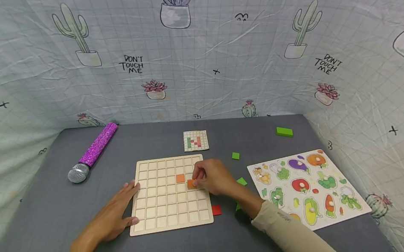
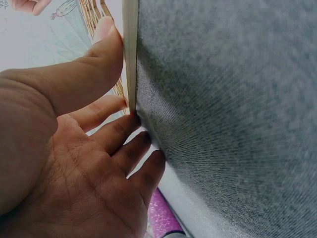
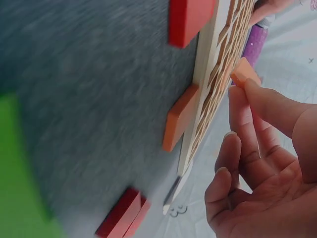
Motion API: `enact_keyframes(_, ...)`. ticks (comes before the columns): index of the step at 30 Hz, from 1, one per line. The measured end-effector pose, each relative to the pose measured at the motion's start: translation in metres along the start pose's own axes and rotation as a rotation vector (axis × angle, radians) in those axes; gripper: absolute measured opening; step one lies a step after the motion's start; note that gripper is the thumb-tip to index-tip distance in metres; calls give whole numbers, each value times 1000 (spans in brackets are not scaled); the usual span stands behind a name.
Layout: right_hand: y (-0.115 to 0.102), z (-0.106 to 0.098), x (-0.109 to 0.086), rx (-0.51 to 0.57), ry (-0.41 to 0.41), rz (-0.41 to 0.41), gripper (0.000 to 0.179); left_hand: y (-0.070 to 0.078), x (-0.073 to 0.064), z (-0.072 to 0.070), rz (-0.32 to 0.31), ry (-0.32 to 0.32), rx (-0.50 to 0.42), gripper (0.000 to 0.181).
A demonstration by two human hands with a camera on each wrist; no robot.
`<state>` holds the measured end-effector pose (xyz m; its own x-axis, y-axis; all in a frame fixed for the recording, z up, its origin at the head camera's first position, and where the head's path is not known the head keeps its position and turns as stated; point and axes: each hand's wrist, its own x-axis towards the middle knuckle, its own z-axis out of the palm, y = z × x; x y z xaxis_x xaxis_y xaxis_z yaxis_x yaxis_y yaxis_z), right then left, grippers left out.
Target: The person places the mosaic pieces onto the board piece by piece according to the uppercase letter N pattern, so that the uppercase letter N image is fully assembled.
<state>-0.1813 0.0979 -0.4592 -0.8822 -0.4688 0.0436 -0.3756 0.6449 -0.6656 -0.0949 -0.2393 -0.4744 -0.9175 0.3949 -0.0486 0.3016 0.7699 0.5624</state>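
A pale wooden grid board lies on the grey table, with one orange tile in a cell right of its middle. My right hand pinches a second orange tile between thumb and fingertips, above the board's right side. Tilted in the right wrist view, that held tile is just off the grid. My left hand rests on the board's left edge, thumb near the front corner and fingers spread farther back. In the left wrist view its fingertips touch the edge and the table.
Right of the board lie a red tile, another orange tile, dark red tiles and green tiles. A pattern card lies behind. Around are a vegetable puzzle, a green block and a purple microphone.
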Motion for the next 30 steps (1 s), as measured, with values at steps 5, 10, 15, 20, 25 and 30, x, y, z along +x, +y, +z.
enact_keyframes(5, -7, 6, 6, -6, -27, 11, 16, 0, 0, 0, 2, -1, -3, 91)
enact_keyframes(10, -10, 14, 12, -7, -17, 2, 17, 0, 0, -1, 13, 4, -5, 90)
enact_keyframes(15, -15, 18, 16, -29, 3, 18, 17, -1, 0, -1, 17, 10, 2, 89)
enact_keyframes(20, -17, 21, 18, -34, -15, 26, 18, 0, 1, -1, 14, 8, 7, 89)
enact_keyframes(25, -20, 22, 18, -67, -35, 39, 15, 1, 1, -1, 6, 1, 3, 90)
enact_keyframes(30, -21, 23, 20, -106, -42, 42, 15, 1, 0, -1, 4, 3, -5, 90)
